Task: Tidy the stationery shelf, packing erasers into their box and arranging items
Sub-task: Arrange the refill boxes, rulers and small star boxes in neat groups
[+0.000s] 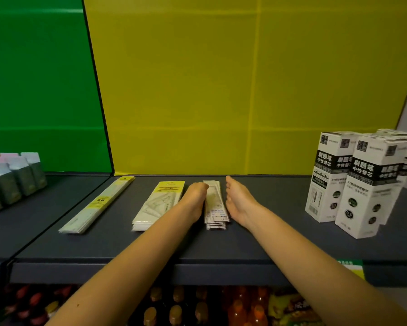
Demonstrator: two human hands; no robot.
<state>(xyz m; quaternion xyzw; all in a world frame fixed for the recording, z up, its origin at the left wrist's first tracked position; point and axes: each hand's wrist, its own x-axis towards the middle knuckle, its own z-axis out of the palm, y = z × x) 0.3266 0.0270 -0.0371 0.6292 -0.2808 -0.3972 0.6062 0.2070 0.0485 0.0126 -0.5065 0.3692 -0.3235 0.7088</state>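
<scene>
A narrow stack of short ruler packs (215,205) lies flat on the dark grey shelf (268,236). My left hand (195,198) presses against the stack's left side with its fingers curled. My right hand (238,198) lies flat and open along the stack's right side, fingers pointing to the back wall. The stack sits squeezed between both hands. Left of them lies a stack of set-square packs (157,205) with yellow headers, partly covered by my left wrist. Further left lies a long ruler pack (99,205), angled. No erasers or eraser box can be made out.
Tall white and black pen-refill boxes (360,182) stand at the right. Small grey-green boxes with pastel tops (12,180) stand at the far left on the adjoining shelf. A yellow back panel (244,90) and a green one close the rear. Bottles sit on the lower shelf (174,307).
</scene>
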